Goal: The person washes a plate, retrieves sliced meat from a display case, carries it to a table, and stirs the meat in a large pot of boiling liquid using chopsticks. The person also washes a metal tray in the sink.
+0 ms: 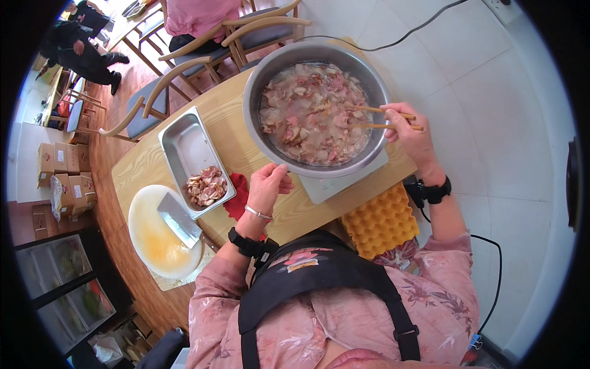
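My right hand [408, 131] holds a pair of wooden chopsticks [382, 125] over the right rim of a large steel basin [251, 115]. Their tips reach into sliced meat [313, 110] lying in cloudy liquid. Beneath the basin a pale flat appliance [322, 184] shows at its front edge. My left hand [272, 189] is loosely curled by the basin's lower left rim, with nothing visible in it; whether it touches the rim I cannot tell. Left of it stands a rectangular steel pan [177, 138] with a heap of sliced meat [207, 187] at its near end.
A cleaver [179, 221] lies on a round white cutting board [147, 240]. A red cloth [237, 196] is beside the pan. Yellow egg trays [380, 221] sit below the table edge [359, 198]. A black cable [415, 28] runs behind the basin. Chairs [152, 101] and people [83, 50] are beyond.
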`<action>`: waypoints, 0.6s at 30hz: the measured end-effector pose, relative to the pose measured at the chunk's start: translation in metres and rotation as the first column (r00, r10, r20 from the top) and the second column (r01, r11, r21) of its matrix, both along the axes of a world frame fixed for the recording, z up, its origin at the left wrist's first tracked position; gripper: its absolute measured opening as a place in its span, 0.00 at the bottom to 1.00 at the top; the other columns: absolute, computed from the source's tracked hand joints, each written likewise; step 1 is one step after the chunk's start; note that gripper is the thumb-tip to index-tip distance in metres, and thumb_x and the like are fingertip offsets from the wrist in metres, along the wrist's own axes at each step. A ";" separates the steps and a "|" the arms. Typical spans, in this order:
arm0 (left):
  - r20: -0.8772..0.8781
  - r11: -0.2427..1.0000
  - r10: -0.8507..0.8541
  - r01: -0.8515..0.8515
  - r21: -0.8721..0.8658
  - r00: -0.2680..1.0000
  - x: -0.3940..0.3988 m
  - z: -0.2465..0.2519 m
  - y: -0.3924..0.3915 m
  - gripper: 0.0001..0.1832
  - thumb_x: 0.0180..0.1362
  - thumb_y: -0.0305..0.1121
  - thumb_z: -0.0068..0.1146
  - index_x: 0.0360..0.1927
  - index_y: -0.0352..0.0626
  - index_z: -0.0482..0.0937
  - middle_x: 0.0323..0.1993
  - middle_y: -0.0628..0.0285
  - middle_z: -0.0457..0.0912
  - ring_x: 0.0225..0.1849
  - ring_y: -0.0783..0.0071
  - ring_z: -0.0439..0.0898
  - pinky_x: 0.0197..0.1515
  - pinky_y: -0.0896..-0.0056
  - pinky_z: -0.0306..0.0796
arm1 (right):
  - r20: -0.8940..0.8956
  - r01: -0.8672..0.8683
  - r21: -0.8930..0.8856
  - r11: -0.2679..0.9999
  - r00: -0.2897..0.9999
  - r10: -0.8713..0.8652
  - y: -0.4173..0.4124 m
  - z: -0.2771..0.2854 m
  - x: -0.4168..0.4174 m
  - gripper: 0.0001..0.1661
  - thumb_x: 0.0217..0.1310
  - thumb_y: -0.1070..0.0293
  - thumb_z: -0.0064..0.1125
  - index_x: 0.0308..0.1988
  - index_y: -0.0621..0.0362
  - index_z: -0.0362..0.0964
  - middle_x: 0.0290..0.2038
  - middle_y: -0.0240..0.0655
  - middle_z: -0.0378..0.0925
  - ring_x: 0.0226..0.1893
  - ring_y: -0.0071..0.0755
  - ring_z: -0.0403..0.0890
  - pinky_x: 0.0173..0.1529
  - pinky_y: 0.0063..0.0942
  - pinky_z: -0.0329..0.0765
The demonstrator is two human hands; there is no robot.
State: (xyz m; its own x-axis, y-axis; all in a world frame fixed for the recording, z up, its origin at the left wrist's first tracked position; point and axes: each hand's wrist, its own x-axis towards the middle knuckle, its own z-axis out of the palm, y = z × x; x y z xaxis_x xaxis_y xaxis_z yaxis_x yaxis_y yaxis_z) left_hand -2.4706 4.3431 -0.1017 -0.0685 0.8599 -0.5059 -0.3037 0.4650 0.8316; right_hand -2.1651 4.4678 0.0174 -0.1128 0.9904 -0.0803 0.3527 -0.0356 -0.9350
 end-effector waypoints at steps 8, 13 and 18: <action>0.009 1.000 -0.009 0.009 -0.007 1.000 0.002 -0.001 0.003 0.14 0.68 0.39 0.59 0.33 0.38 0.81 0.26 0.63 0.83 0.26 0.73 0.83 0.30 0.75 0.78 | -0.155 0.045 -0.063 0.997 0.986 -0.055 0.000 -0.058 -0.004 0.14 0.74 0.63 0.56 0.48 0.63 0.79 0.35 0.34 0.82 0.27 0.22 0.83 0.31 0.19 0.82; 0.001 1.000 -0.007 0.007 -0.007 1.000 -0.001 0.001 0.001 0.14 0.68 0.39 0.59 0.33 0.38 0.80 0.26 0.63 0.83 0.26 0.74 0.83 0.30 0.75 0.78 | -0.348 0.034 -0.016 0.999 0.937 -0.038 0.004 -0.058 -0.054 0.14 0.75 0.63 0.56 0.45 0.65 0.78 0.37 0.38 0.83 0.31 0.25 0.85 0.35 0.21 0.85; 0.010 1.000 -0.013 0.013 -0.004 1.000 0.000 0.001 0.002 0.13 0.68 0.39 0.59 0.33 0.39 0.80 0.27 0.64 0.83 0.26 0.74 0.83 0.31 0.75 0.79 | -0.385 -0.112 -0.059 0.992 0.920 0.081 -0.012 -0.050 -0.083 0.11 0.74 0.66 0.56 0.44 0.62 0.79 0.32 0.30 0.80 0.28 0.21 0.84 0.34 0.19 0.84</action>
State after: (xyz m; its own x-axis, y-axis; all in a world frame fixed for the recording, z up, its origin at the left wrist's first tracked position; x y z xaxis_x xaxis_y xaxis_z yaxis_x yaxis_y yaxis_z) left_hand -2.4706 4.3453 -0.1012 -0.0524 0.8587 -0.5098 -0.3059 0.4721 0.8268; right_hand -2.2478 4.4562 -0.0322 -0.2444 0.9656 -0.0887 -0.0239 -0.0974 -0.9950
